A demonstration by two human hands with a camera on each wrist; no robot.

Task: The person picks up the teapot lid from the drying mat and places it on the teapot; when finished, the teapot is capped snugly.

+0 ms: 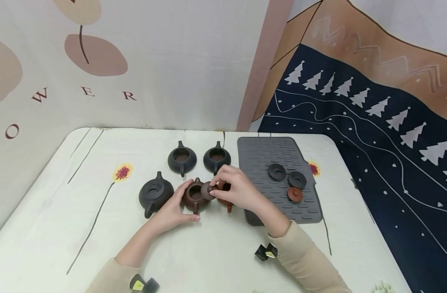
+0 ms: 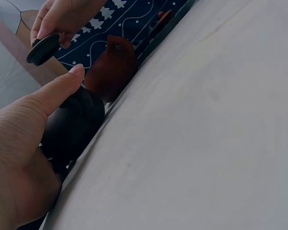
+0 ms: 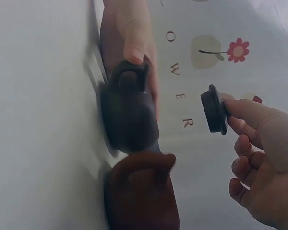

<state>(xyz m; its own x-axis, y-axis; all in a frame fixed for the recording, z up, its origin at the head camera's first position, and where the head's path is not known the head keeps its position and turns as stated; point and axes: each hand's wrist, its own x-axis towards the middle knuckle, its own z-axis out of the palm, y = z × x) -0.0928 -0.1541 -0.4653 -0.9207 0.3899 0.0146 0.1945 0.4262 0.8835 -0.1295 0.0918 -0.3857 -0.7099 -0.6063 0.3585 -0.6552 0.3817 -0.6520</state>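
My left hand is around the left side of a dark brown teapot, thumb by its handle and fingers along its far side. The teapot stands uncovered. With thumb and fingertips, my right hand pinches a small brown lid by its knob, tilted beside the opening. The right wrist view shows this lid held apart from the teapot. A reddish-brown teapot stands close by, partly hidden under my right hand in the head view.
A black teapot with its lid on stands to the left. Two dark uncovered teapots sit behind my hands. On the right, a grey mat carries two dark lids and a reddish lid.
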